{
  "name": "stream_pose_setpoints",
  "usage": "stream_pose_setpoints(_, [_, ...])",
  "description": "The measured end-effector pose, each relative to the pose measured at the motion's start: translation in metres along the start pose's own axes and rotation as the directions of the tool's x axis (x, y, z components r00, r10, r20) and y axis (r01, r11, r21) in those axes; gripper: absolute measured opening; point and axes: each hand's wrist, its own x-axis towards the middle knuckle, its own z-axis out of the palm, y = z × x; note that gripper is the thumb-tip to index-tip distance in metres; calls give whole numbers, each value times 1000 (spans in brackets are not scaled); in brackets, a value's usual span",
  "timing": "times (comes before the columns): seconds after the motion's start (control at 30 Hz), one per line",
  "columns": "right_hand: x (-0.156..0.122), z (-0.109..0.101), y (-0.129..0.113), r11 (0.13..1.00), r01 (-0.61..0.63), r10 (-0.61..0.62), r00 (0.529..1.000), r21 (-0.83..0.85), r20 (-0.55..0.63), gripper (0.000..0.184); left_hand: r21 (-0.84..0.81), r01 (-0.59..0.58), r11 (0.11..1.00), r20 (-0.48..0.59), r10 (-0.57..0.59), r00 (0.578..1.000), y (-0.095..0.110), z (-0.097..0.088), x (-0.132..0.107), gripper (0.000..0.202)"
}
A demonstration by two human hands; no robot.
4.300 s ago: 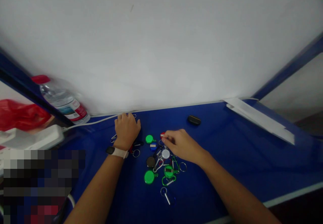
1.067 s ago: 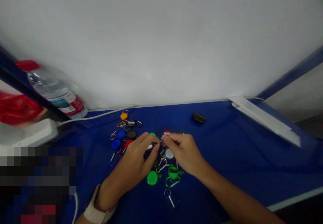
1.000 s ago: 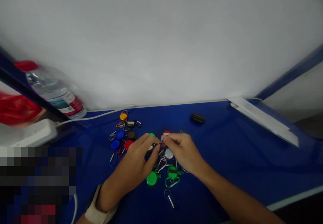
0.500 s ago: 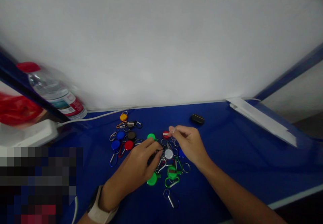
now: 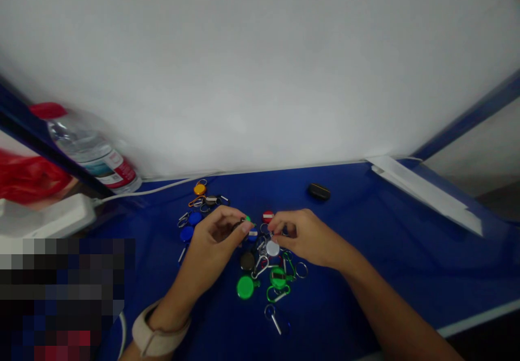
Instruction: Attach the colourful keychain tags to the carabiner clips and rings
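Note:
My left hand (image 5: 215, 242) is closed, thumb and fingers pinched round a small dark piece that is mostly hidden. Right by its thumb tip shows a blue key reel (image 5: 252, 234) with a pale strip; whether the hand grips it is unclear. My right hand (image 5: 304, 236) has its fingertips pressed together above the pile, over small metal parts too fine to name. Between and below the hands lie a silver-grey reel (image 5: 272, 248), a black reel (image 5: 247, 261), a green reel (image 5: 245, 287), another green reel (image 5: 278, 277) with a green carabiner (image 5: 278, 294), and a red reel (image 5: 267, 217).
Left of the pile are an orange reel (image 5: 199, 189) and a blue reel (image 5: 187, 234). A black oblong case (image 5: 319, 191) sits behind my right hand. White folded sheets (image 5: 426, 194) lie at right. A water bottle (image 5: 97, 158) and a white power strip (image 5: 69, 216) stand at left.
My left hand has moved up and left, uncovering the black reel and covering the red one on the left. My right hand has shifted slightly down and left. A blue reel now shows between them.

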Motion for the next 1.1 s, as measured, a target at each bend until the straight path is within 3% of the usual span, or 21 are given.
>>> stream_pose_setpoints(0.17, [-3, 21, -15, 980, 157, -146, 985, 122, -94, 14, -137, -13, 990, -52, 6, 999, 4, 5, -3, 26])
stream_pose_setpoints(0.27, [-5, 44, -19, 972, 223, -206, 962, 79, -181, 26, -202, -66, 977, -79, 51, 996, 4, 9, -5, 25])
stream_pose_setpoints(0.37, [-5, 60, -17, 960, 278, -253, 906, 27, -338, 10, -207, -127, 970, -123, 102, 987, 6, 12, -6, 24])
stream_pose_setpoints(0.5, [-5, 60, -17, 943, 333, -310, 902, 27, -302, 13, -57, -284, 957, -298, 256, 920, 3, 13, -5, 19])
stream_pose_setpoints(0.57, [-5, 55, -18, 922, 387, -374, 888, -4, -267, 17, 1, -295, 955, -333, 278, 901, 0, 12, -4, 18])
stream_pose_setpoints(0.67, [-5, 47, -19, 886, 454, -459, 840, -90, -290, 19, -20, -189, 982, -207, 181, 961, -4, 10, -2, 20])
stream_pose_setpoints(0.77, [-5, 42, -17, 914, 394, -402, 855, -93, -327, 23, -14, -83, 996, -6, 83, 997, -2, 6, -2, 30])
stream_pose_setpoints(0.87, [-4, 39, -16, 955, 297, -284, 908, -4, -309, 29, 25, -38, 999, 141, 34, 989, 1, 0, -3, 40])
stream_pose_setpoints(0.97, [-1, 34, -15, 965, 220, -170, 941, 146, -294, 33, 46, -44, 998, 221, 32, 975, 2, -3, -4, 40])
stream_pose_setpoints(1.03, [1, 26, -12, 952, 167, -65, 928, 255, -367, 37, 79, -65, 995, 239, 45, 970, 2, -4, -4, 39])
stream_pose_setpoints(1.1, [2, 13, -8, 922, 150, 62, 853, 356, -519, 42, 126, -90, 988, 261, 55, 964, 3, -5, -4, 39])
